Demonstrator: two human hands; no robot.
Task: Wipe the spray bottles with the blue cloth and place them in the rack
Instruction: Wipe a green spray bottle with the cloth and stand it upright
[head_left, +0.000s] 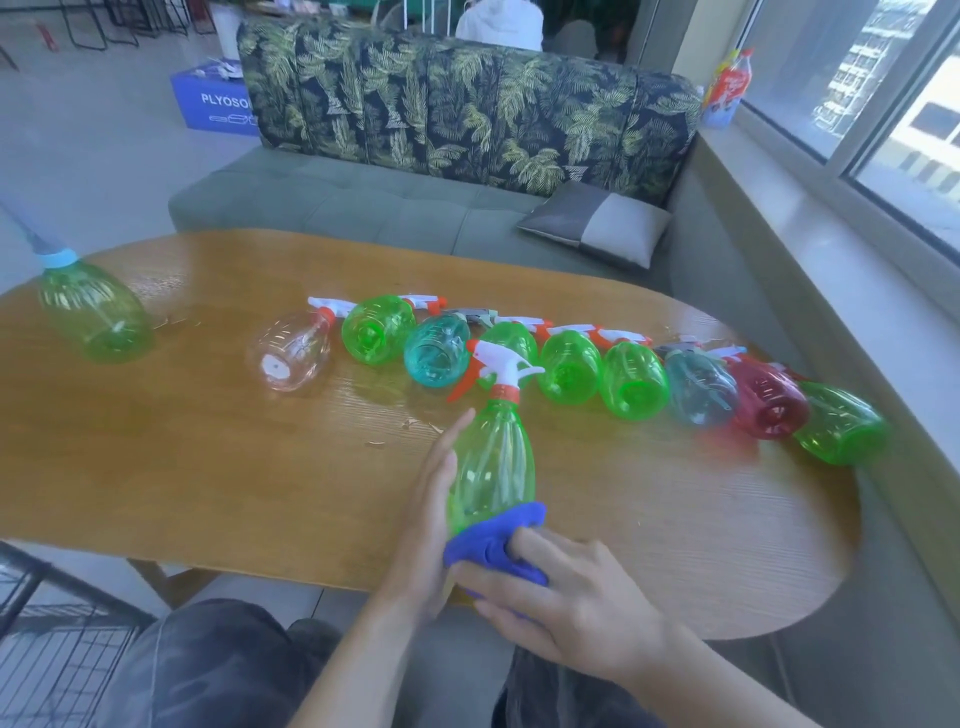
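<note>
At lower centre, a green spray bottle (491, 457) is steadied by straight fingers of the left hand (431, 519), a released grip; the blue cloth (493, 545) is clenched at its base by the right hand (561, 597). With so light a hold, the bottle could be tipped onto the worktop (208, 467).

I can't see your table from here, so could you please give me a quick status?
Left hand steadies green spray bottle. Right hand grips blue cloth at its base. Nine bottles lying in a row; nothing in the way.
</note>
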